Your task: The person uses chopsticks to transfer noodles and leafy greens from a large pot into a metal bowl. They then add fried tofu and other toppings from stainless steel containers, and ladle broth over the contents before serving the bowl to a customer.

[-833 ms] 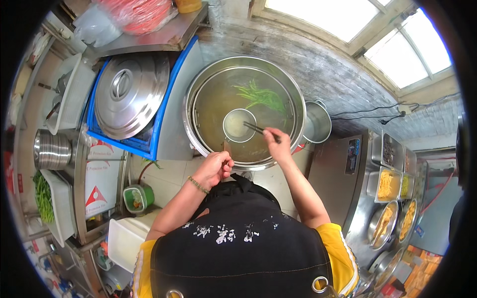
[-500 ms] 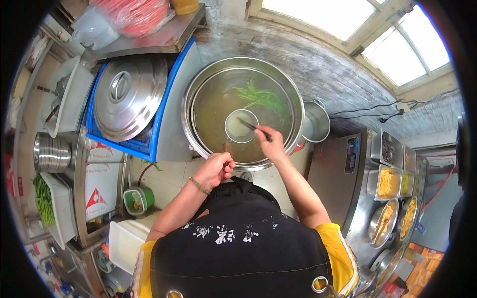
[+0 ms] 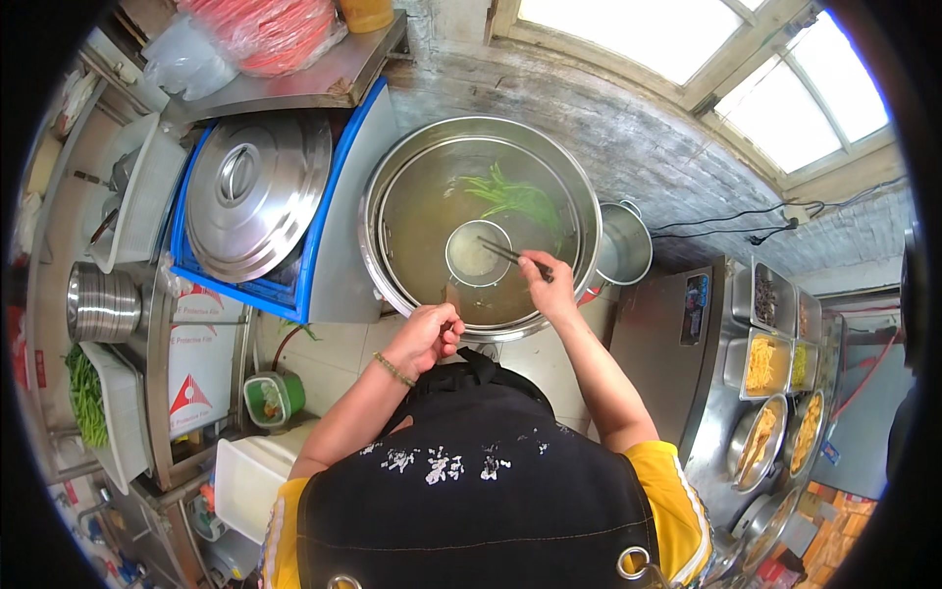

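A large steel pot (image 3: 377, 285) of cloudy liquid stands in front of me. My left hand (image 3: 428, 336) is closed at the near rim, around the handle of a round strainer (image 3: 451, 275); most of that handle is hidden by my fingers. Pale food, which looks like noodles (image 3: 473, 257), lies inside the strainer, low in the liquid. With my right hand (image 3: 551, 287) I grip dark chopsticks (image 3: 502, 252), their tips over the noodles. Long leafy greens (image 3: 512, 196) float loose toward the far right of the pot.
Left of the pot, a steel lid (image 3: 257, 211) rests on a blue-edged unit. A metal bucket (image 3: 625, 245) stands close on the right. Farther right, a steel counter holds trays of yellow strips (image 3: 761, 361) and other food. A tiled wall and window rise behind.
My right hand has shifted slightly right, and the chopsticks lie at a flatter angle over the noodles. The left hand and strainer have barely moved.
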### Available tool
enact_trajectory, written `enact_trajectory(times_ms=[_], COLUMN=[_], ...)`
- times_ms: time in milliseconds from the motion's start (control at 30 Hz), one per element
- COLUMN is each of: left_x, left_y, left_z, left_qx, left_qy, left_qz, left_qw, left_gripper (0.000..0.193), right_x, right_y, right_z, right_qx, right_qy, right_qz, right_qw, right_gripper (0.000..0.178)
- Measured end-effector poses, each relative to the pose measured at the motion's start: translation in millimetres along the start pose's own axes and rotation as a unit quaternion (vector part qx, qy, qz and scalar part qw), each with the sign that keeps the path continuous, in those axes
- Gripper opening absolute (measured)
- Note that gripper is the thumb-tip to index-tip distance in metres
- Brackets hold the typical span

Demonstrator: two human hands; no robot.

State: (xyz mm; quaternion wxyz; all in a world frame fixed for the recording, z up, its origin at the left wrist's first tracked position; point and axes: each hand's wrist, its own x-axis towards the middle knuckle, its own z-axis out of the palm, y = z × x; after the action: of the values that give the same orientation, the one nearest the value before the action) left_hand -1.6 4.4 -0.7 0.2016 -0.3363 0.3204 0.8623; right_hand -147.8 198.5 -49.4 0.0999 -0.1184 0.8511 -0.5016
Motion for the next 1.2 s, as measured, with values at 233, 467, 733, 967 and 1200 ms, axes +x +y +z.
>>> enact_trajectory(times_ms=[233,467,733,967,1200], left_x=[1,0,1,1,5], left_y=[-1,0,-1,-1,0], left_z=[3,3,-1,1,-4], left_qx=[0.007,0.006,0.006,0.006,0.007], left_qy=[-0.001,0.012,0.004,0.013,0.01], left_qz=[0.0,-0.002,-0.001,0.003,0.005], left_qw=[1.0,1.0,1.0,1.0,1.0], left_gripper=[0.007,0.006,0.013,0.011,0.012], right_x=[0,-5,9,7,-13], right_y=[-14,-24,-9,13,-2], right_z=[-1,12,4,2,-1], right_qx=[0.024,-0.087,-0.133,0.111,0.033], right_qy=[-0.048,-0.126,-0.04,-0.004,-0.084], right_qz=[0.021,-0.084,-0.115,0.054,0.021], right_qw=[0.998,0.985,0.984,0.992,0.996], right_gripper=[0.022,0.023,0.025,0.023,0.022])
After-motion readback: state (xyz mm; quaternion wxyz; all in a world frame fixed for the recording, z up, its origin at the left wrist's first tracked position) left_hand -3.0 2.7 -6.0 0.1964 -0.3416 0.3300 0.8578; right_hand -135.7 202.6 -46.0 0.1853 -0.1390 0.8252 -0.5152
